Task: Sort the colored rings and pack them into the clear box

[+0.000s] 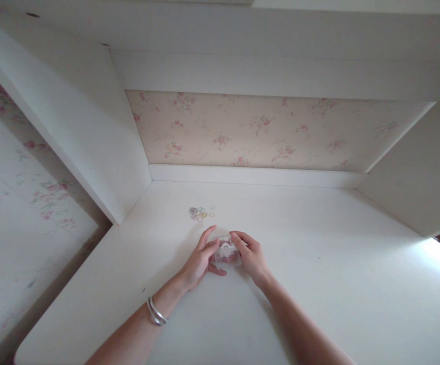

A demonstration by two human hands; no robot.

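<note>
Between both hands is a small clear plastic box with a whitish piece visible on or inside it; what that piece is I cannot make out. My left hand grips the box's left side, thumb on top and fingers beneath and behind. On the opposite side my right hand pinches the upper right corner with thumb and fingers. Just beyond my left fingertips lies a loose cluster of small thin rings in silver, gold and pinkish tones. A silver bangle circles my left wrist.
The white desk top spreads around my hands. A white side panel rises at the left and another panel at the right. Behind runs a low white ledge under floral wallpaper. A white shelf overhangs the back.
</note>
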